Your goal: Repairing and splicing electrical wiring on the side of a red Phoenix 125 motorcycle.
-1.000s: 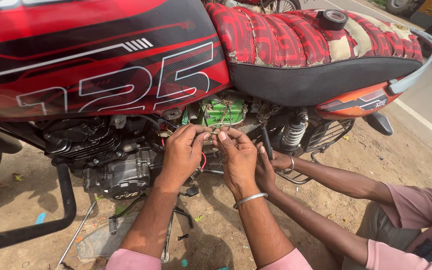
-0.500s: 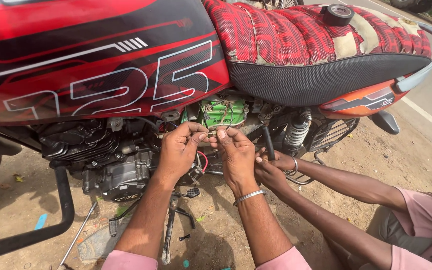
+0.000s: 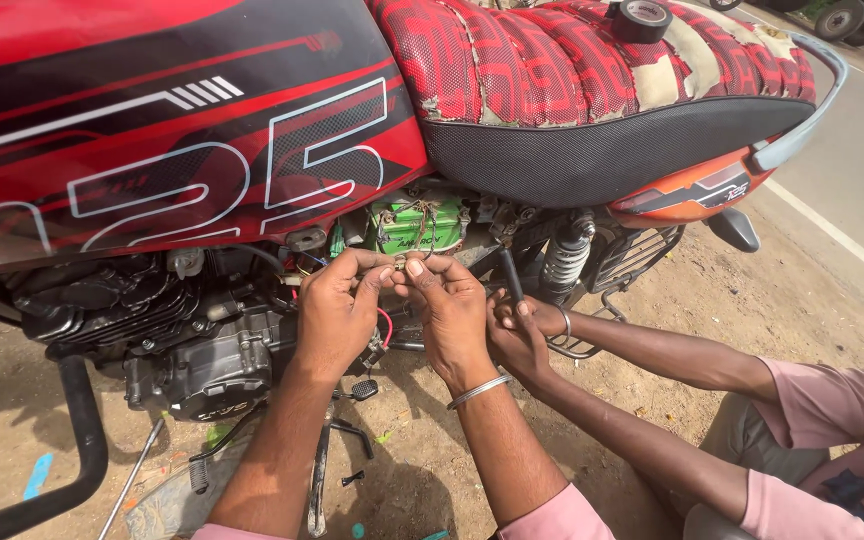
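Bright, slightly hazy daylight falls from above. The glossy red fuel tank (image 3: 182, 130) carries soft sheen, while the dark engine block (image 3: 192, 350) sits in shade. Soft shadows pool on the sandy ground (image 3: 432, 470). Focus is sharp; edges bow with wide-angle distortion.

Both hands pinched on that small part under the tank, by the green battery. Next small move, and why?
Probably steady the part with the left hand while the right hand works it with its fingertips. Both hands meet on the small connector in front of the green battery, with a red wire hanging below and a co-worker's hand crowding in from the right, so big moves look risky.
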